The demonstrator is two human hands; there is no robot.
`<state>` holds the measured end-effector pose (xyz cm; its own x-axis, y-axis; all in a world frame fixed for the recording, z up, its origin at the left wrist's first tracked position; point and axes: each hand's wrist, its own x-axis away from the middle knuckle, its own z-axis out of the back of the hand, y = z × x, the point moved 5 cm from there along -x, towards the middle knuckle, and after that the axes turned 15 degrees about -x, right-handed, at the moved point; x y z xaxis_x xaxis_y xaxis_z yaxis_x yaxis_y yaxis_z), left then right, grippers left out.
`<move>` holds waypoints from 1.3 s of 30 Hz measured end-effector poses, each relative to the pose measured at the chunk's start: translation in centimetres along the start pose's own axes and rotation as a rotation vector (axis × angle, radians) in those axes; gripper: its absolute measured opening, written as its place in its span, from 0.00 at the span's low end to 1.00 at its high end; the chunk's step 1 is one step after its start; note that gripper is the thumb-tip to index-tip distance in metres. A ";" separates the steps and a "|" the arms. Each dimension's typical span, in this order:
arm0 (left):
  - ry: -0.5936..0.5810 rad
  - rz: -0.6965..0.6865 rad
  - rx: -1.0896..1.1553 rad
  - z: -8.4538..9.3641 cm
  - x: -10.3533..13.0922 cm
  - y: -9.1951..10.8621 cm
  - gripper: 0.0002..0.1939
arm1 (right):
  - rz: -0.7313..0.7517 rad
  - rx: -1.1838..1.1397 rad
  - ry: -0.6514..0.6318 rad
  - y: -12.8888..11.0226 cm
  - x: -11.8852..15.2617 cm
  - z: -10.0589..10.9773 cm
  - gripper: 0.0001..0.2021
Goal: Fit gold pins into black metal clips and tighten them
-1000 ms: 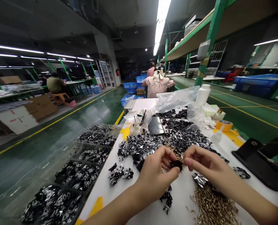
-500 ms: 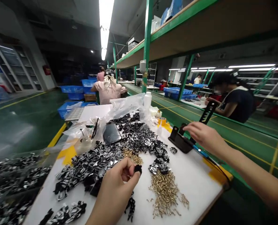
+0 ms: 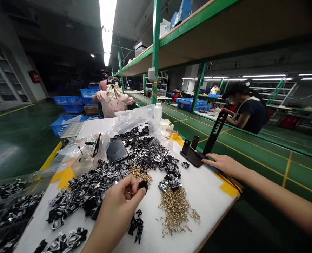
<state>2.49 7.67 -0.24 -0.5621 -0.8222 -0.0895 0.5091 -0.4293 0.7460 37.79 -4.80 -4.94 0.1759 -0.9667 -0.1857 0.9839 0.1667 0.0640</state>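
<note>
My left hand (image 3: 113, 203) is closed, its thumb and fingertips pinching a small black part (image 3: 143, 185) above the white tabletop. A thin gold-coloured piece (image 3: 130, 192) shows between the curled fingers of that hand. At the table's right side my right hand (image 3: 224, 165) has its fingers around the dark handle of a corded pen-like tool (image 3: 201, 155), which lies at a black metal stand (image 3: 191, 156). The stand has a tall slotted upright. Below the left hand lie loose black parts (image 3: 136, 225); a pile of small gold-coloured pins (image 3: 174, 209) spreads to the right of it.
Black-and-silver clips (image 3: 98, 179) heap across the white table (image 3: 198, 196). A smaller gold pin pile (image 3: 141, 175), a dark tray (image 3: 117, 151), clear plastic bags (image 3: 137, 119), a white bottle (image 3: 158, 111) and yellow tape (image 3: 173, 134) are farther back. Co-workers sit ahead and across the green line.
My right hand has come down from above the stand onto the tool's handle. My left hand still pinches the black part. The whole view has shifted, with things appearing farther left.
</note>
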 end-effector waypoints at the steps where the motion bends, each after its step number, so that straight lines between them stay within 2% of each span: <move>1: -0.002 -0.002 0.000 0.0 0.0 0.0 0.13 | 0.000 0.009 -0.006 -0.2 0.0 0.1 0.23; 9: -0.005 -0.024 0.008 0.0 0.2 0.0 0.14 | -0.038 0.072 0.005 -3.5 0.8 2.8 0.14; 15: -0.009 -0.025 0.034 -0.2 0.1 -0.2 0.14 | -0.059 0.021 0.085 -6.9 0.4 5.4 0.15; 19: -0.041 0.035 0.147 -0.3 0.2 -0.3 0.15 | -0.031 -0.158 0.173 -11.0 -1.2 7.2 0.09; 24: -0.044 0.094 0.224 -0.3 0.6 -0.3 0.19 | 0.089 -0.615 0.264 -15.3 -2.6 9.1 0.08; 29: -0.028 0.054 0.227 -0.6 0.8 -0.2 0.19 | 0.227 -0.900 0.165 -17.3 -3.3 9.4 0.08; 34: -0.022 0.034 0.169 -0.7 0.9 0.0 0.19 | 0.338 -0.925 0.017 -18.3 -4.3 8.9 0.08; 39: -0.035 0.007 0.175 -0.9 0.9 0.1 0.19 | 0.344 -0.959 0.003 -18.5 -4.8 8.9 0.08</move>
<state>2.59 6.51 -0.81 -0.5828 -0.8101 -0.0632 0.3935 -0.3494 0.8503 18.51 -4.95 3.46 0.4524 -0.8369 -0.3082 0.4900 0.5219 -0.6982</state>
